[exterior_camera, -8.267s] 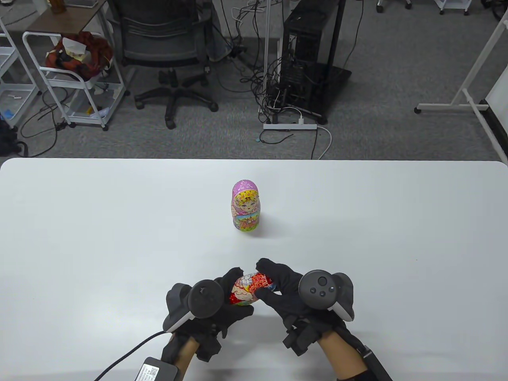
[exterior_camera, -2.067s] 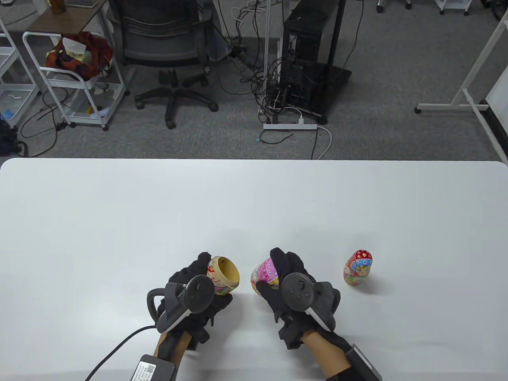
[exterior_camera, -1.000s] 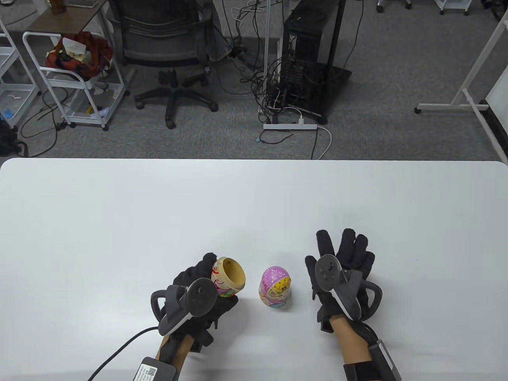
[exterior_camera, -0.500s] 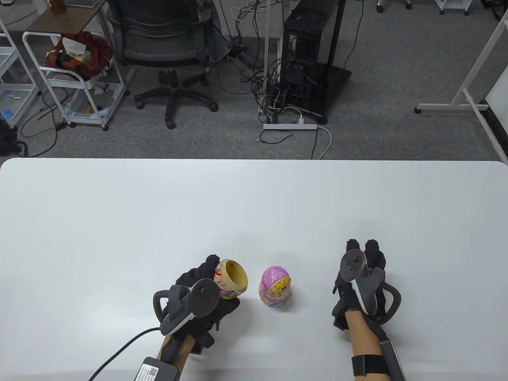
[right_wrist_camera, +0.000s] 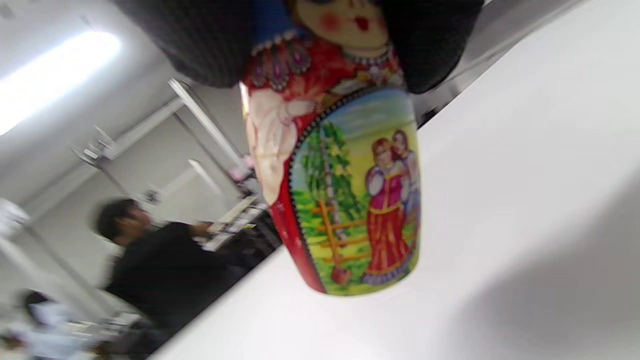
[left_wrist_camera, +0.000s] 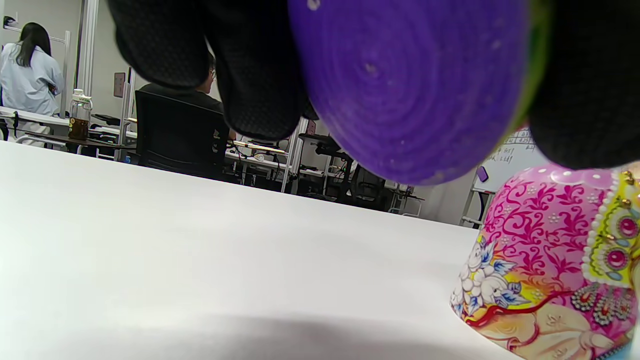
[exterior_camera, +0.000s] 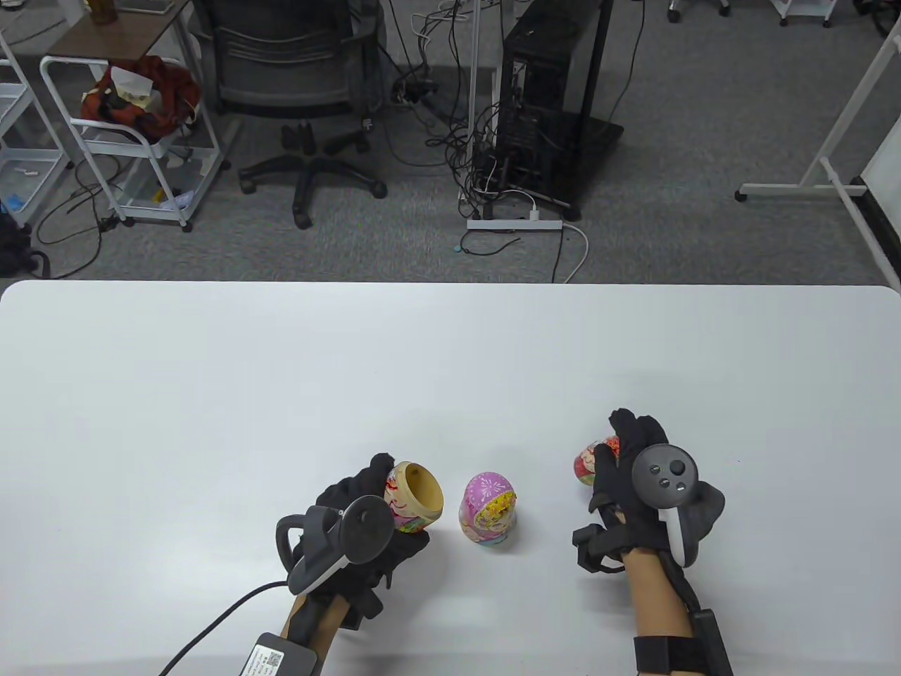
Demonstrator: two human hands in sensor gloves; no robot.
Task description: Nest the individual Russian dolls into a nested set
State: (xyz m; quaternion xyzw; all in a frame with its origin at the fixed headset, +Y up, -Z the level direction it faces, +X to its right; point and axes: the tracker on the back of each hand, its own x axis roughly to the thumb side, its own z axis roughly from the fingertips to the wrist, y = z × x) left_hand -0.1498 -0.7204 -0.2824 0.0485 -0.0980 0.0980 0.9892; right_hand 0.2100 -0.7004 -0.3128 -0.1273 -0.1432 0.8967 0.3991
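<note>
I judged I was midway through the nesting: the big doll was apart and the small one was in hand, ready to go inside. My left hand (exterior_camera: 355, 524) had its fingers curled round the open doll bottom (exterior_camera: 413, 497), cavity tipped toward the middle. The pink doll top (exterior_camera: 488, 508) stood on the table (exterior_camera: 211, 394) between my hands, touched by neither. My right hand (exterior_camera: 637, 486) pinched the small red doll (right_wrist_camera: 345, 165) by its head, lifted just clear of the table. Next called for carrying it across and lowering it base-first into the cup without catching the rim.
</note>
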